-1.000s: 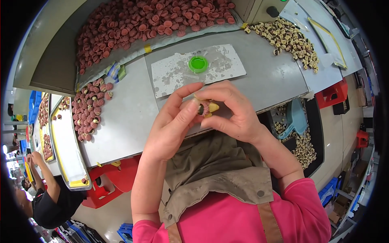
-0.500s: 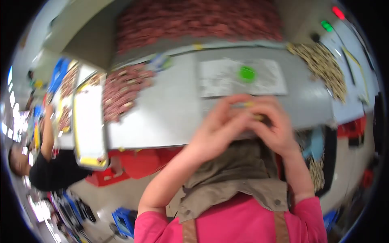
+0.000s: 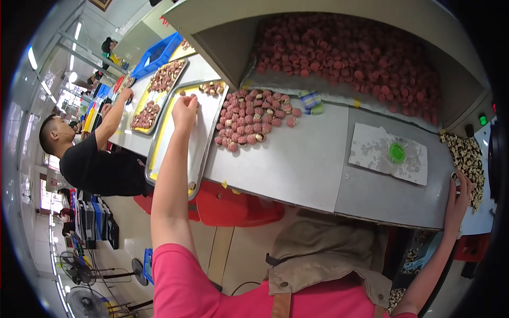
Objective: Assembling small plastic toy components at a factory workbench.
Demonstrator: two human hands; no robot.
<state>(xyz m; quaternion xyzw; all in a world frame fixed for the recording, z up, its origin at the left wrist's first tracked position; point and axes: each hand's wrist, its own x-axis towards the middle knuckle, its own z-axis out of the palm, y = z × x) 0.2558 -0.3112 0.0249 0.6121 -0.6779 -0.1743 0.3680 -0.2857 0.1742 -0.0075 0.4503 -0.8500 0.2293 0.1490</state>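
My left hand [image 3: 185,112] is stretched over a metal tray [image 3: 203,151] with a yellow-edged white lining. Its fingers are pinched together; a small pinkish piece shows by the fingertips, but I cannot make out what they hold. At the far right, my right hand [image 3: 460,199] has a small cream-and-black piece [image 3: 454,176] at its fingertips, beside a pile of similar pieces [image 3: 467,159]. Pink, knobbly round pieces [image 3: 246,119], some with cream-and-dark parts, lie heaped right of the tray. A green round dish [image 3: 396,153] sits on a wet-spotted white sheet [image 3: 366,146].
Many dark red discs [image 3: 339,58] fill an open-fronted bin behind the grey tabletop [image 3: 275,164]. A co-worker in black [image 3: 106,169] reaches to another filled tray [image 3: 164,77] at the left. Red stools [image 3: 233,206] stand under the table edge; floor fans [image 3: 85,302] are lower left.
My hands were together in front of the white sheet; now they are wide apart, the left over the tray and the right at the cream-and-black pile. The view has shifted left.
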